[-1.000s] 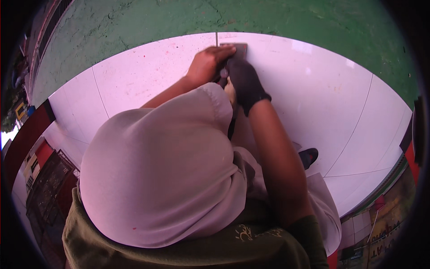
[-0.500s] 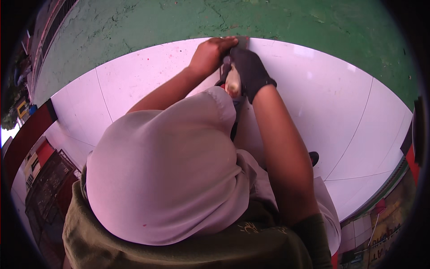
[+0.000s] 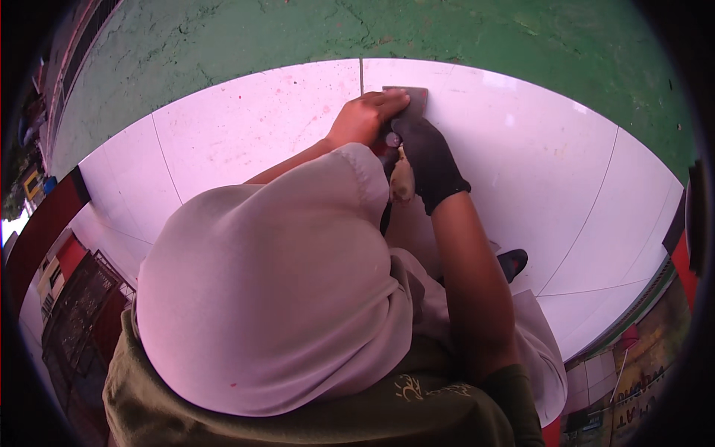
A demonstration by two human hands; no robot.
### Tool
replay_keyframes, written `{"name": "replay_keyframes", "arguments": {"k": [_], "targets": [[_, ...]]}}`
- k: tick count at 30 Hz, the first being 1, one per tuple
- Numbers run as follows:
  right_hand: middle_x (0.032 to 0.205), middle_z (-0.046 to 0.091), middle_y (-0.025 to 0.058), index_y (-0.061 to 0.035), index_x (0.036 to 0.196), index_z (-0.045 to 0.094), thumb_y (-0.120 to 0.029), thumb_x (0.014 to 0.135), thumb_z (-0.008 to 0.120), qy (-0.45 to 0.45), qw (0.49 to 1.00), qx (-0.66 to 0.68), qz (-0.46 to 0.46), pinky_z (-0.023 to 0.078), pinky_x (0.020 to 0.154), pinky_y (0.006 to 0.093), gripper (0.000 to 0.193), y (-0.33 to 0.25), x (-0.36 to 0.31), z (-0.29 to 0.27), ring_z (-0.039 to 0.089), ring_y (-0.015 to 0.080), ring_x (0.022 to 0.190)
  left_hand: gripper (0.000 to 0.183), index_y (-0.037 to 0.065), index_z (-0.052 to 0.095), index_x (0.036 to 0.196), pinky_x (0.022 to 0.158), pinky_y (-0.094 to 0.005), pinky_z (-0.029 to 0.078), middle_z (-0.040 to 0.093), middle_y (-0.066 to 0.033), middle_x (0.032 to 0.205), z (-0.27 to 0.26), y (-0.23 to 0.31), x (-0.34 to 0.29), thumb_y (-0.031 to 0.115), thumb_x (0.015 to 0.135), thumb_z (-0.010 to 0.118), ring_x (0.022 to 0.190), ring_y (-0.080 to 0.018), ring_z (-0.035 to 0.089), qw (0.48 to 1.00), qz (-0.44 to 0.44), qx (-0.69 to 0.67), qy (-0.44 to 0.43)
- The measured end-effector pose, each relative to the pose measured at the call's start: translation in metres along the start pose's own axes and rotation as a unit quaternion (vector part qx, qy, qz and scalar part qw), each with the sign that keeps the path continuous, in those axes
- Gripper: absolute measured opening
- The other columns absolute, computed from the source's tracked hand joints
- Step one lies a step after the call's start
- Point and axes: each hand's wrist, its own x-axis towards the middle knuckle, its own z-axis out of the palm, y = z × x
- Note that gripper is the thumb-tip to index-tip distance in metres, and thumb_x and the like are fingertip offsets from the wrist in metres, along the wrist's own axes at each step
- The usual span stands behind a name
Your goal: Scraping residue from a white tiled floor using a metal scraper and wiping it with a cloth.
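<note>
A scraper with a wide grey blade (image 3: 414, 103) and a light worn handle (image 3: 402, 179) lies low over the white tiled floor (image 3: 514, 164). My right hand (image 3: 428, 160), in a black glove, is closed round its handle. Bare and coming from the left, my left hand (image 3: 366, 119) lays its outstretched fingers across the blade's left part; its thumb is hidden. The blade sits just right of a dark seam (image 3: 362, 77) between tiles. Part of the handle is covered by the glove.
Green wall with cracked paint (image 3: 447, 33) rises beyond the tiles' far edge. My raised knee in pale trousers (image 3: 275, 290) fills the left middle. A dark shoe tip (image 3: 512, 264) shows right of my right forearm. Small reddish specks dot the left tiles.
Both hands and the scraper have come back from the wall towards me and slightly right. More of the blade and the tile seam now show.
</note>
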Motion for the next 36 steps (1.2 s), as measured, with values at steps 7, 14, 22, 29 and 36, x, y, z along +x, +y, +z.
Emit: {"name": "replay_keyframes", "arguments": {"k": [7,14,22,29,36], "targets": [[0.074,0.058,0.0135,-0.0037,0.082,0.054,-0.011,0.070,0.060,-0.039,0.980,-0.179,-0.078,0.047,0.062,0.0350,0.015,-0.004,0.004,-0.017,0.059,0.0289,0.067,0.054,0.012,0.060,0.115,0.084,-0.0332,0.050,0.062,-0.0076,0.113,0.002,0.000,0.012,-0.004,0.064,0.060,0.099,-0.0261,0.061,1.000,0.006,0.007,-0.018],[0.071,0.058,0.0130,-0.0045,0.080,0.053,-0.012,0.059,0.064,-0.049,0.965,-0.229,-0.117,0.047,0.059,0.0343,0.024,-0.007,0.024,-0.022,0.058,0.0302,0.062,0.052,0.010,0.056,0.118,0.089,-0.0346,0.048,0.059,-0.0105,0.115,-0.001,-0.013,0.027,0.000,0.067,0.059,0.105,-0.0276,0.057,0.999,0.020,0.018,-0.023],[0.070,0.055,0.0075,-0.0033,0.087,0.051,-0.014,0.071,0.061,-0.033,0.947,-0.278,-0.158,0.046,0.058,0.0296,0.022,-0.002,0.020,-0.012,0.057,0.0193,0.062,0.051,0.013,0.061,0.114,0.085,-0.0338,0.050,0.062,-0.0071,0.112,-0.005,-0.004,0.015,-0.001,0.064,0.062,0.100,-0.0254,0.060,1.000,-0.010,0.023,0.003],[0.069,0.056,0.0055,-0.0026,0.084,0.053,-0.013,0.074,0.059,-0.043,0.998,-0.037,-0.007,0.044,0.055,0.0275,0.015,0.003,0.019,-0.004,0.056,0.0147,0.059,0.050,0.012,0.061,0.113,0.085,-0.0332,0.050,0.062,-0.0069,0.112,0.000,-0.005,0.009,0.001,0.065,0.063,0.100,-0.0247,0.061,0.999,-0.005,0.037,0.003],[0.071,0.058,0.0054,-0.0025,0.083,0.054,-0.015,0.075,0.057,-0.027,0.971,-0.205,-0.115,0.044,0.056,0.0285,0.015,0.001,0.023,-0.013,0.055,0.0160,0.059,0.049,0.012,0.061,0.113,0.084,-0.0337,0.050,0.062,-0.0076,0.113,-0.003,-0.003,0.015,0.001,0.065,0.063,0.099,-0.0252,0.061,0.999,0.011,0.037,-0.016]]}}
